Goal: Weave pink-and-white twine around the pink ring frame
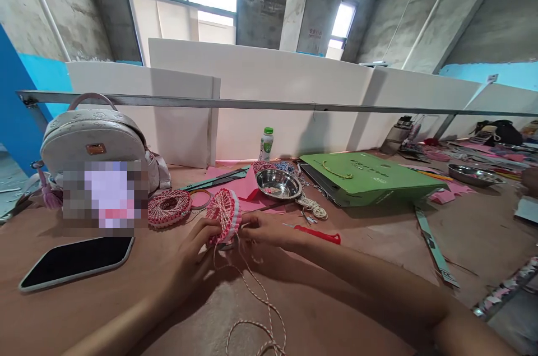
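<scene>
Between my hands a pink and white round woven piece [225, 213] stands tilted on its edge, with cord strung across its face. My left hand [200, 241] grips its left side, fingers closed round the rim. At its right lower edge my right hand [263, 228] has its fingers pinched together; what they hold is hidden. A thin twisted cord [263, 294] runs down from the piece and lies in loops on the table. A similar red and pink woven ring [169, 208] lies to the left. Just beyond my right wrist is a red-handled tool [318, 234].
A grey backpack [96, 137] and a phone [78, 262] are on the left. Behind the work stand a steel bowl [278, 184], a bottle [266, 144] and a bundle of cord [313, 206]. A green paper bag [374, 176] and a green strip [435, 246] lie to the right.
</scene>
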Available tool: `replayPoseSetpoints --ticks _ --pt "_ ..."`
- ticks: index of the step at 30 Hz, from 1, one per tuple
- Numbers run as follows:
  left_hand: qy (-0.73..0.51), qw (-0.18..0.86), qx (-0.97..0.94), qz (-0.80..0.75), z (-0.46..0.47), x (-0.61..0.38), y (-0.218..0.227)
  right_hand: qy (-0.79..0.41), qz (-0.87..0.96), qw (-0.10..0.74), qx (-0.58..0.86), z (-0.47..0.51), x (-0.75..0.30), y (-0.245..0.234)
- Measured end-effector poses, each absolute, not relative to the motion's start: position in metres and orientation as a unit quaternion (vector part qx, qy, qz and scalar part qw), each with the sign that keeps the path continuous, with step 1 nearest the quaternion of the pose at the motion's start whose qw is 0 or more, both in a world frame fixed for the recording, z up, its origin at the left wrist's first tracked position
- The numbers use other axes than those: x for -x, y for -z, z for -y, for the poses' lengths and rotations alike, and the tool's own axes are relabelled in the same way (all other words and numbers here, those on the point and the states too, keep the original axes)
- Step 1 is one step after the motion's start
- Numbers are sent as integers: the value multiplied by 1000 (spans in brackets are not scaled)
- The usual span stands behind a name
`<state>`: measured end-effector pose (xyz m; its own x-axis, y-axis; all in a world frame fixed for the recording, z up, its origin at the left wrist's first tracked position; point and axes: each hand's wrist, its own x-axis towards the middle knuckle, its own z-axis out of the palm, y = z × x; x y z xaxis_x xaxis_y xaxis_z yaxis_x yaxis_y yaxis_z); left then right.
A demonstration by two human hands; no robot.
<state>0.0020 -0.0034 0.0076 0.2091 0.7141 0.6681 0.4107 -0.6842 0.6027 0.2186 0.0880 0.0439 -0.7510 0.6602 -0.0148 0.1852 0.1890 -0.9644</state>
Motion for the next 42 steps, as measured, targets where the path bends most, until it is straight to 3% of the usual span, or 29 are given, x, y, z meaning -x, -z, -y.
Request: replayPoseSetpoints --ticks 6,11,15,20,25,30,36,42 --pt "-502 141 -766 -375 5 -4 -8 -725 533 293 324 -107 -245 -66" --pt "-506 147 -756 -388 2 -4 -7 -657 644 244 307 -93 -245 -61" --pt "-505 150 -759 -383 1 -2 -4 -489 817 165 258 -79 -225 -46" --pt "-501 159 -760 -382 2 -2 -3 -387 873 166 247 -95 -222 -43" --pt "-501 145 -764 -379 1 -2 -2 -414 878 78 227 -117 -241 -51" --pt "-499 136 -767 -381 0 -2 -4 -465 837 144 250 -118 -236 -46" --pt "-510 100 -773 -365 -2 -3 -6 -463 820 135 306 -97 -213 -45" --pt "-510 131 -760 -381 -2 -3 -5 -485 834 149 217 -89 -208 -55"
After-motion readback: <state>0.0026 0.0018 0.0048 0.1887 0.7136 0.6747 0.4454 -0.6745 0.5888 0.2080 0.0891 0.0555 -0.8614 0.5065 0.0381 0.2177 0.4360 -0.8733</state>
